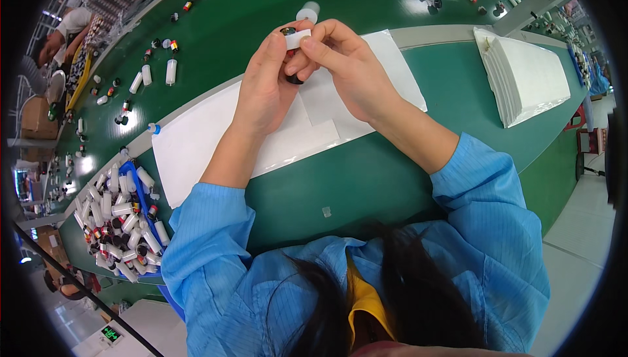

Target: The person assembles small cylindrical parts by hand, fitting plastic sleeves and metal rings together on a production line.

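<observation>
Above the white sheets, my two hands meet around one small part. My left hand [267,85] has its fingers wrapped round a small black-ended cylinder [294,80], mostly hidden by the fingers. A short white strip [297,39] lies across it, and my right hand [350,69] pinches the strip's right end between thumb and forefinger. Whether the strip is stuck to the cylinder I cannot tell. Just beyond my fingertips is a translucent white cylinder [308,12]. Beneath my hands lie overlapping white sheets [281,144].
A blue bin [136,184] heaped with white, black and red-banded cylinders stands at the left. More such parts lie scattered over the green belt [242,7] beyond. A stack of white sheets [526,79] sits at the right. A person [72,27] is at the far left.
</observation>
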`<state>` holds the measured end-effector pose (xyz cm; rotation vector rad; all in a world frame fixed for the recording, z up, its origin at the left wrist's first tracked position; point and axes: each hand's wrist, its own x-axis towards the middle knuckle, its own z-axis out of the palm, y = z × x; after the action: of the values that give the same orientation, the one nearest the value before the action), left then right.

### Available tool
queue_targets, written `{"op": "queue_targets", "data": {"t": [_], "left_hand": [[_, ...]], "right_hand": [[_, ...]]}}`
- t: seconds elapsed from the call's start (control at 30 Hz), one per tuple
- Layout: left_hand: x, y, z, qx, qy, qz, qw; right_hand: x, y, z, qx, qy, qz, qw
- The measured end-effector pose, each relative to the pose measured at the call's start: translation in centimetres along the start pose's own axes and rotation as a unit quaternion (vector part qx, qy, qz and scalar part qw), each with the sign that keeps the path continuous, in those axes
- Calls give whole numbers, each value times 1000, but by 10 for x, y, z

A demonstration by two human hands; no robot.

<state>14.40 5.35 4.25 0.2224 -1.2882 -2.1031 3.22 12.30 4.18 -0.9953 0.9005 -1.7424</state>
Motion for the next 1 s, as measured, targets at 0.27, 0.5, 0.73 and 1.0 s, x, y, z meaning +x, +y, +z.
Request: {"op": "queue_targets", "data": {"t": [0.27, 0.5, 0.73, 1.0], "left_hand": [[1, -3, -9, 42, -63, -15, 997], [-2, 8, 13, 154, 23, -161, 975], [63, 72, -120, 868, 59, 162, 466], [68, 107, -198, 926, -52, -38, 372]], "right_hand": [[1, -1, -3, -48, 29, 23, 998], [3, -15, -3, -170, 10, -22, 985], [80, -58, -87, -618, 59, -53, 782], [68, -33, -96, -727, 28, -288, 623]]}}
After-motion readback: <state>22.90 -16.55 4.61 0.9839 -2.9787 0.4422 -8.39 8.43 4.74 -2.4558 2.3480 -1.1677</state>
